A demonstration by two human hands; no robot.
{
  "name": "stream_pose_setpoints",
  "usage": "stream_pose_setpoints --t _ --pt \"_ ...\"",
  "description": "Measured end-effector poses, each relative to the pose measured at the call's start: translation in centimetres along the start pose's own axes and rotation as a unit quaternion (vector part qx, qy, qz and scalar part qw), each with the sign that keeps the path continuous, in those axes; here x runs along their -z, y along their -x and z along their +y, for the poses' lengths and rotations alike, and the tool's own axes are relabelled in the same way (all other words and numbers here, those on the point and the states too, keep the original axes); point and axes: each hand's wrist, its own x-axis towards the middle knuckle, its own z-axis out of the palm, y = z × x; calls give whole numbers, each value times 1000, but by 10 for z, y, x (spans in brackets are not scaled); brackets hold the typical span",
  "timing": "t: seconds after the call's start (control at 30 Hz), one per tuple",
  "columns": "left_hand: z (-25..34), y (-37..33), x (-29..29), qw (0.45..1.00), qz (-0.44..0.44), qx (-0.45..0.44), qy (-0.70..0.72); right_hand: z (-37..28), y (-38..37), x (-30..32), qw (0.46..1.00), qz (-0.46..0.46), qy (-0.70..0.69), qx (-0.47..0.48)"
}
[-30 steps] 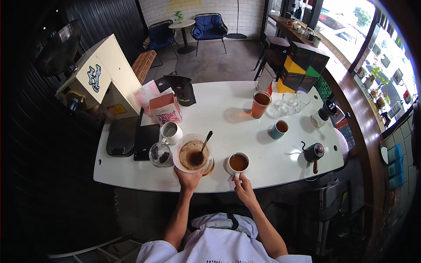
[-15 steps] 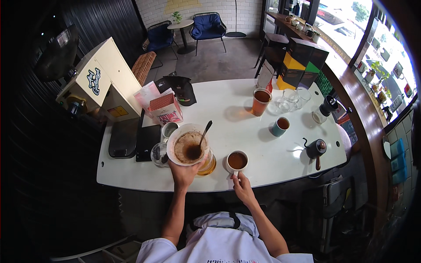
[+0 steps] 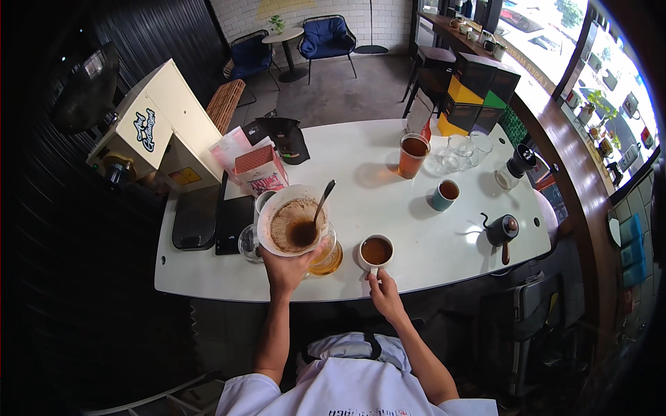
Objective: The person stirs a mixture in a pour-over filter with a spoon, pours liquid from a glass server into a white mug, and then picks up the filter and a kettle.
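Observation:
My left hand (image 3: pixel 284 272) grips a white coffee dripper (image 3: pixel 266 225) from the near side, its wall coated with brown grounds and dark liquid at the bottom. A dark-handled spoon (image 3: pixel 325 197) leans inside it against the right rim. Partly hidden behind that hand and the dripper, a glass carafe (image 3: pixel 333 259) with amber liquid stands on the table. My right hand (image 3: pixel 384 290) pinches the handle of a white mug (image 3: pixel 375 252) full of brown coffee, which rests near the table's front edge. A clear glass vessel (image 3: pixel 248 243) sits left of the dripper.
A teal cup (image 3: pixel 445 195), a tall glass of amber drink (image 3: pixel 413 157), clear glasses (image 3: pixel 459 154), a hand grinder (image 3: pixel 515 168) and a black gooseneck kettle (image 3: pixel 501 230) stand rightward on the white table (image 3: pixel 347 149). Leftward are a cream machine (image 3: pixel 156 118), a black scale (image 3: pixel 236 220) and a pink bag (image 3: pixel 261 170).
My left hand and the dripper have shifted slightly left and up. The carafe now shows a little more beside it. My right hand stays on the mug handle.

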Motion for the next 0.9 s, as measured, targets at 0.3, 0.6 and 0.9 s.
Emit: stream_pose_setpoints --t 0.3,0.6,0.9 --pt "-41 11 -3 999 -16 28 17 2 0 -1 1000 2 -11 -1" --pt "-52 21 -5 1000 4 3 -10 -1 0 0 999 -9 -30 -11" --pt "-34 9 0 1000 3 2 3 11 -1 -4 1000 7 -22 -11"
